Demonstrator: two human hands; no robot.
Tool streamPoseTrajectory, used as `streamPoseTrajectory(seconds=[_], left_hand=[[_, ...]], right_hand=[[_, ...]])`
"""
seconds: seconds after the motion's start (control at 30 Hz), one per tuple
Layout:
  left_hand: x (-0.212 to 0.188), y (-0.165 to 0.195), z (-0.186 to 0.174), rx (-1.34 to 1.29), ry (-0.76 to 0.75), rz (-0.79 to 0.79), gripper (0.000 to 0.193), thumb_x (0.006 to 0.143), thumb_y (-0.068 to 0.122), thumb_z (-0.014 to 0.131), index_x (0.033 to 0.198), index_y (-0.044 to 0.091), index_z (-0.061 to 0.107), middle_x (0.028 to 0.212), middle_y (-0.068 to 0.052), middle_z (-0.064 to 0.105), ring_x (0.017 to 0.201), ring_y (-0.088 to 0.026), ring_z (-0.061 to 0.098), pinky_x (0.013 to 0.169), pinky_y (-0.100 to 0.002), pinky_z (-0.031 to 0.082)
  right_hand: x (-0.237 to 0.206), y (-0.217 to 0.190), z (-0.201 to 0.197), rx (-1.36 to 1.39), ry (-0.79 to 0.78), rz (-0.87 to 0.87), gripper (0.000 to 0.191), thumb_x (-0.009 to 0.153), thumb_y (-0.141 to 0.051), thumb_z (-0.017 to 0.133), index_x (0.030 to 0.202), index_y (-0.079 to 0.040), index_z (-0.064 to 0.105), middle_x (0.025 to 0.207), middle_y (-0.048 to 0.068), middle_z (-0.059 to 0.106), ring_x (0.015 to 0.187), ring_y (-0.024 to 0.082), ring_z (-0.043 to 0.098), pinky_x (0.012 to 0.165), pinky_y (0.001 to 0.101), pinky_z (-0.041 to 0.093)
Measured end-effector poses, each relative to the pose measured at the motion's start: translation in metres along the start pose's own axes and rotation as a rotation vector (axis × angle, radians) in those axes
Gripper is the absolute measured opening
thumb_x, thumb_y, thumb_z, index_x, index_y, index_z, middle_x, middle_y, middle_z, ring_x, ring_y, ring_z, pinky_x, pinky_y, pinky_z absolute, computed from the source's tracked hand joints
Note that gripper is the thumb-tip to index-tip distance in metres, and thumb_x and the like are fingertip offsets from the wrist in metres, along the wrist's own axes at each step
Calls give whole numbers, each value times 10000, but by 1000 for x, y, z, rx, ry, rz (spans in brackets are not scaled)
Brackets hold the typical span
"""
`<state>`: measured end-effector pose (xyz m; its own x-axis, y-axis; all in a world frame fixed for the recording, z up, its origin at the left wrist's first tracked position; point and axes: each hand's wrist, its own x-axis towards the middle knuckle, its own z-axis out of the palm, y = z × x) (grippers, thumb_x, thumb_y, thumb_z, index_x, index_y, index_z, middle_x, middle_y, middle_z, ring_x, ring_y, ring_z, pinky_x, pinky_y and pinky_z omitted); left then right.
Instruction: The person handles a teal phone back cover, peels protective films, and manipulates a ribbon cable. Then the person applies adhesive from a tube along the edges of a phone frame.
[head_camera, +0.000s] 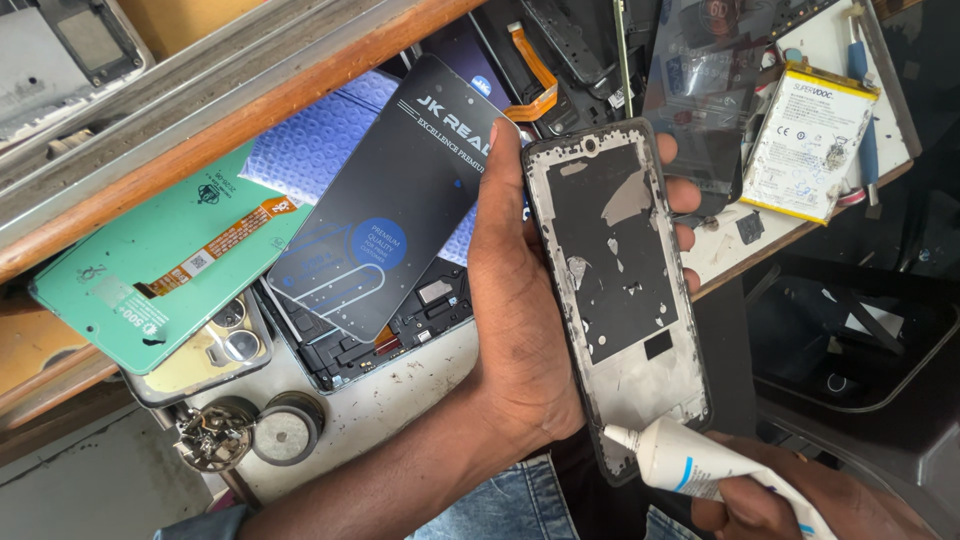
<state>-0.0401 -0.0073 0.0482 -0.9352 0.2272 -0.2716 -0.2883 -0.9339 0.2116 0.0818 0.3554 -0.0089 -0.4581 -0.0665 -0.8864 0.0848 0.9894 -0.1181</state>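
Left hand (525, 330) cradles phone frame (620, 290); right hand (790, 500) pinches glue tube (700, 465).

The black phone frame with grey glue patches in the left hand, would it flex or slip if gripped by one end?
The black phone frame looks thin and hollowed, so probably light and slightly bendy. The left hand grips both long edges, which likely steadies it. The white glue tube at its bottom corner suggests a sticky rim.

- The phone frame (618, 290) is black, bare inside, with grey glue remains; it stands almost upright in view
- The white glue tube (700, 468) touches its lower edge with the nozzle
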Motion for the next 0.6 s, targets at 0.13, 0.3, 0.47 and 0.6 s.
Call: streamPoseTrajectory(seconds=[0.13, 0.3, 0.47, 0.6], left_hand=[[1, 1, -1, 36, 15, 12, 850, 1094, 733, 270, 1298, -1, 646, 1029, -114, 686, 938, -162, 669, 802, -338, 622], [1, 0, -2, 38, 13, 23, 854, 1097, 736, 282, 1294, -10, 648, 1026, -117, 686, 919, -163, 674, 795, -339, 621], [2, 0, -3, 13, 21, 13, 851, 1095, 743, 298, 1286, -10, 647, 1022, -114, 680, 914, -161, 672, 786, -333, 620], [2, -1, -4, 2, 16, 15, 852, 1091, 749, 307, 1279, -9, 648, 1014, -114, 677, 912, -162, 672, 779, -332, 619]], right_hand=[[1, 2, 2, 16, -28, 11, 676, 924, -592, 499, 1480, -208, 530, 1097, -34, 801, 997, 116, 804, 932, 360, 617], [-3, -4, 1, -6, -5, 55, 638, 945, -582, 488, 1461, -211, 556, 1092, -27, 806, 1006, 121, 801, 953, 365, 605], [-5, -8, 1, -99, 13, 48, 640, 918, -591, 511, 1449, -238, 570, 1137, -20, 773, 1043, 120, 775, 966, 358, 599], [-3, 0, 4, -104, 28, 41, 622, 926, -582, 500, 1446, -249, 577, 1142, -21, 777, 1043, 121, 780, 962, 361, 605]])
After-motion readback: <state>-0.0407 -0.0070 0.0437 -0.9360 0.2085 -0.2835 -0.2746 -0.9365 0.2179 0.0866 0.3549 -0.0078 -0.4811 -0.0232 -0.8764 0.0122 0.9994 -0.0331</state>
